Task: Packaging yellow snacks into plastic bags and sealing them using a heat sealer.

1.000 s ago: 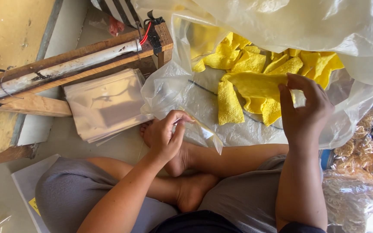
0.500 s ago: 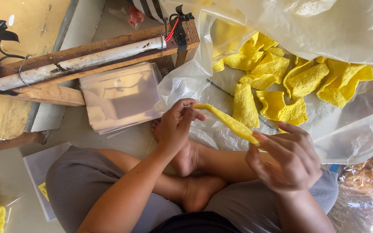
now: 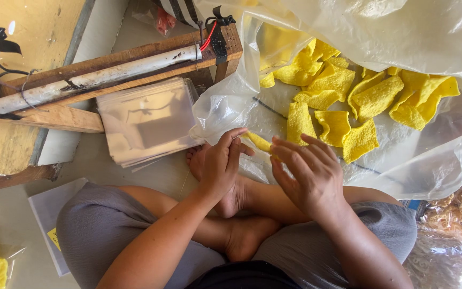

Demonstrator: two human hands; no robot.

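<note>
1. Two hands, left hand and right hand, pinch one yellow cracker between them above crossed legs.
2. Beyond the fingers, loose crackers lie on clear plastic sheeting; left, stacked bags rest on the floor.

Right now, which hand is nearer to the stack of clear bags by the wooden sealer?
The left. The left hand sits just right of the stack of clear bags, pinching a yellow cracker. The right hand is farther right, beyond that cracker.

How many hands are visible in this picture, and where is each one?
2. The left hand and the right hand meet over the crossed legs, both on one yellow cracker.
</note>
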